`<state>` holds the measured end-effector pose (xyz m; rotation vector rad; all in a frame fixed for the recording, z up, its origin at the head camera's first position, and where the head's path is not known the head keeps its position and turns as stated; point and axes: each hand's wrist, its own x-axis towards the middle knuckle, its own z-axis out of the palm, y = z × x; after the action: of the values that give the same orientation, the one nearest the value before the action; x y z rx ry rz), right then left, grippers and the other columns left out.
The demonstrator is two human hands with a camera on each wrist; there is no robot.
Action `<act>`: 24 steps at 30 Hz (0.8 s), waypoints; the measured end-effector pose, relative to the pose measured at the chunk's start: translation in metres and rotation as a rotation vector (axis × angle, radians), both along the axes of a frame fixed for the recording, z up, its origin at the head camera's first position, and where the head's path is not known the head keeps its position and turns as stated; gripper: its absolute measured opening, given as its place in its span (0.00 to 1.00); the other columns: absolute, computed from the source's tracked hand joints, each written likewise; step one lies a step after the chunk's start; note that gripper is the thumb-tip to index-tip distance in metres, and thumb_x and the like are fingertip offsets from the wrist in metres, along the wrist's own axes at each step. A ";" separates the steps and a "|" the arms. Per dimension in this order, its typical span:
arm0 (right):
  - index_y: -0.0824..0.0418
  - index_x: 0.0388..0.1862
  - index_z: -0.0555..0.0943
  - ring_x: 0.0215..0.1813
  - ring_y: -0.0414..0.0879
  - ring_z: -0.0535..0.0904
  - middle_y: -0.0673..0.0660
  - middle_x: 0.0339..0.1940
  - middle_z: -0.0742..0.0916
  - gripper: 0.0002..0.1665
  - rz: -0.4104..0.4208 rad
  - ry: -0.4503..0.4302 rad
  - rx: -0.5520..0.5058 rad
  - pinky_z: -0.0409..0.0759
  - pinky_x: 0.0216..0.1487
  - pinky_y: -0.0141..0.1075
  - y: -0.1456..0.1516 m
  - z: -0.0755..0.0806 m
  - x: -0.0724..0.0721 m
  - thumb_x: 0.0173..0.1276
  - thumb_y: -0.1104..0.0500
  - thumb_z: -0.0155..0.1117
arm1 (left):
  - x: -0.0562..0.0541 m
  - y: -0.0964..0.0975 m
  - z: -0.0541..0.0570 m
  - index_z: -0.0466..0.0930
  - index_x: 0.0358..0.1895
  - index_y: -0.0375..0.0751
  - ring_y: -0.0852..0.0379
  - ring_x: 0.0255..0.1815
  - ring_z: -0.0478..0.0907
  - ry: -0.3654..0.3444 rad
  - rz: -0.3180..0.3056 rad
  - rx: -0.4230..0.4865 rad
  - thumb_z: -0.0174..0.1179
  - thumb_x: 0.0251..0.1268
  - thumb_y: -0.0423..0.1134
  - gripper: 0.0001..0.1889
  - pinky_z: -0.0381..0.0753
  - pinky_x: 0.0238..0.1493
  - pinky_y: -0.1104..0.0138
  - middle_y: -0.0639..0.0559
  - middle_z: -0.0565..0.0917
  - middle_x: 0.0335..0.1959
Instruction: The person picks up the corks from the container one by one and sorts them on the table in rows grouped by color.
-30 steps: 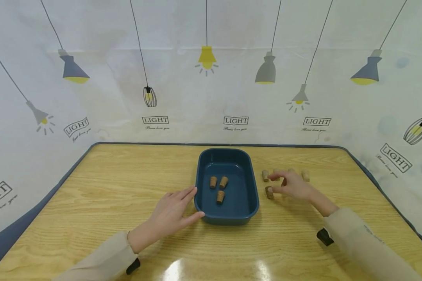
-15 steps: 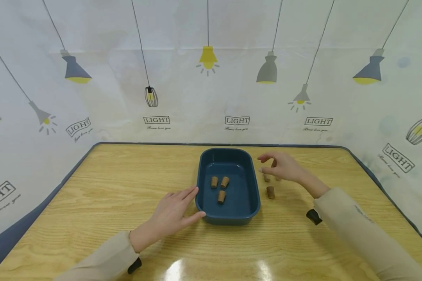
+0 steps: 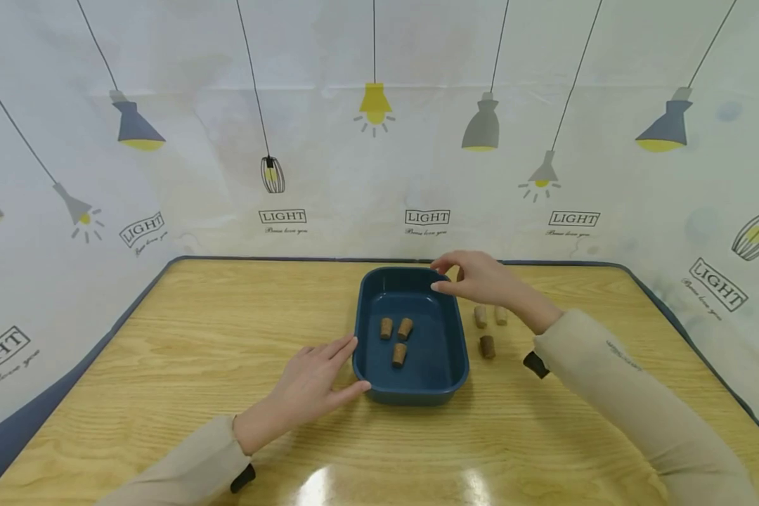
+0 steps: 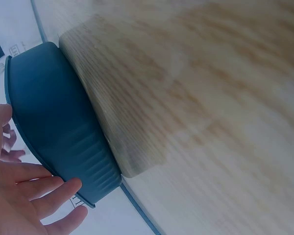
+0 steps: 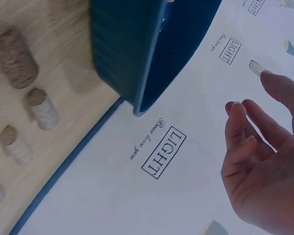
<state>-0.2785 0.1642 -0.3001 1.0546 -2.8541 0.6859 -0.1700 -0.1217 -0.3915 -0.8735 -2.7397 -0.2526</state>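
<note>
Against the near-left side of a deep blue plastic bin [image 3: 411,397] rests my left hand [image 3: 306,386]. Its thumb and fingertips touch the rim, fingers mostly straight, as the left wrist view also shows. Three brown corks [image 3: 399,355] lie inside the bin. Over the bin's far right corner hovers my right hand [image 3: 481,281], thumb and index apart. In the right wrist view nothing shows between its thumb and fingers. On the table right of the bin are a darker brown cork [image 3: 488,346] and several pale corks [image 3: 481,316], some hidden in the head view by the right hand.
The wooden table [image 3: 228,316] ends at a dark blue back edge. Behind it hangs a white backdrop [image 3: 329,140] printed with lamps and lettering. A black strap piece [image 3: 536,364] hangs under the right sleeve.
My right hand has risen from beside the corks on the right and moved left to above the bin's far right corner. The left hand and the corks in the bin stay put.
</note>
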 end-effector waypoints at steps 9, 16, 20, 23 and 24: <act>0.61 0.51 0.76 0.33 0.46 0.76 0.56 0.41 0.81 0.21 0.016 0.030 0.001 0.73 0.35 0.39 -0.026 0.010 -0.006 0.62 0.52 0.59 | -0.001 0.000 0.000 0.66 0.61 0.37 0.48 0.49 0.73 -0.006 -0.003 0.005 0.44 0.57 0.66 0.39 0.70 0.46 0.53 0.46 0.69 0.58; 0.61 0.50 0.76 0.38 0.48 0.77 0.55 0.39 0.82 0.21 0.013 0.035 -0.006 0.73 0.39 0.40 -0.047 0.008 -0.010 0.62 0.51 0.58 | -0.001 0.000 -0.001 0.66 0.61 0.37 0.48 0.49 0.73 -0.001 -0.001 -0.007 0.43 0.57 0.66 0.39 0.70 0.45 0.53 0.46 0.70 0.58; 0.62 0.50 0.76 0.38 0.48 0.77 0.56 0.39 0.82 0.21 0.028 0.010 -0.031 0.74 0.39 0.40 -0.057 0.005 -0.013 0.62 0.52 0.58 | -0.001 0.000 -0.001 0.66 0.61 0.37 0.48 0.49 0.73 -0.007 -0.002 -0.010 0.42 0.57 0.67 0.39 0.70 0.45 0.53 0.46 0.69 0.58; 0.62 0.51 0.76 0.37 0.47 0.77 0.56 0.39 0.82 0.21 0.029 -0.042 -0.063 0.74 0.39 0.39 -0.063 0.000 -0.015 0.63 0.52 0.57 | -0.001 -0.001 -0.001 0.66 0.61 0.37 0.48 0.49 0.73 -0.013 -0.002 -0.008 0.42 0.57 0.66 0.39 0.70 0.45 0.53 0.46 0.69 0.58; 0.63 0.51 0.76 0.37 0.47 0.77 0.56 0.39 0.82 0.21 0.029 -0.062 -0.077 0.73 0.39 0.39 -0.065 -0.002 -0.015 0.63 0.53 0.57 | -0.001 -0.001 0.000 0.66 0.61 0.37 0.49 0.49 0.73 -0.013 -0.002 -0.007 0.43 0.57 0.66 0.39 0.70 0.45 0.53 0.46 0.69 0.58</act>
<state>-0.2936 0.0988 -0.3017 1.0842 -2.8429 0.8379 -0.1708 -0.1224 -0.3918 -0.8794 -2.7536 -0.2493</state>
